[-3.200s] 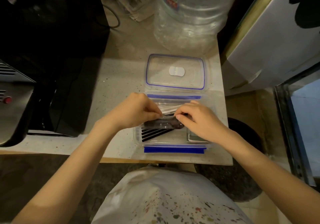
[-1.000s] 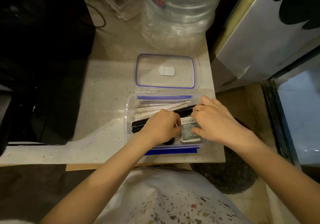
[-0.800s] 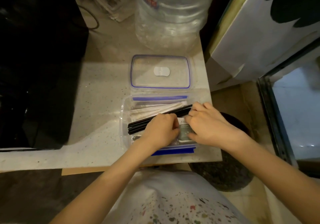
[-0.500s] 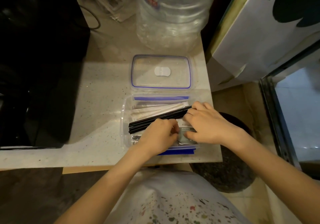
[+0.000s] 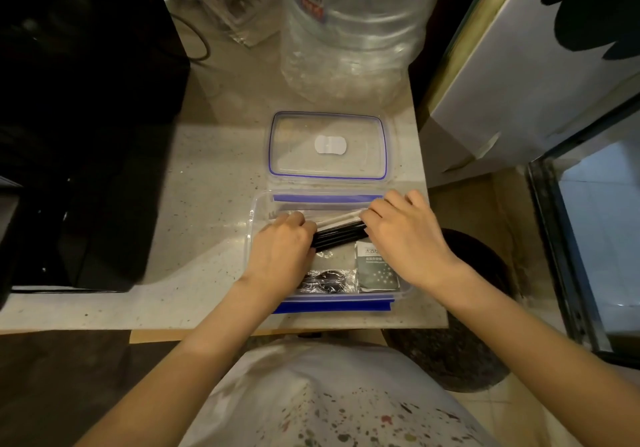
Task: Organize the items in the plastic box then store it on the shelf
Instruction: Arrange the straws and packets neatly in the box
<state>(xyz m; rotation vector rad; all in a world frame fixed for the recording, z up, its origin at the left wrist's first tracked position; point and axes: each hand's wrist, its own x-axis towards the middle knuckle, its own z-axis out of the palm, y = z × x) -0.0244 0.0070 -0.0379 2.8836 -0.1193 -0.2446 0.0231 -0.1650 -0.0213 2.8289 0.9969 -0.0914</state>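
A clear plastic box with blue clips stands open near the counter's front edge. Its clear lid lies flat just behind it. Inside the box, a bundle of black straws lies beside white wrapped straws. My left hand grips the left end of the black bundle, and my right hand grips the right end. At the box's front lie a clear-wrapped dark item and a grey printed packet.
A large clear water jug stands behind the lid. A black appliance fills the counter's left side. A white panel leans at the right, with a dark round bin on the floor below the counter edge.
Both hands left the packets at the box's front and moved back onto the straws. The black bundle now lies further back, and the wrapped item and packet are uncovered.
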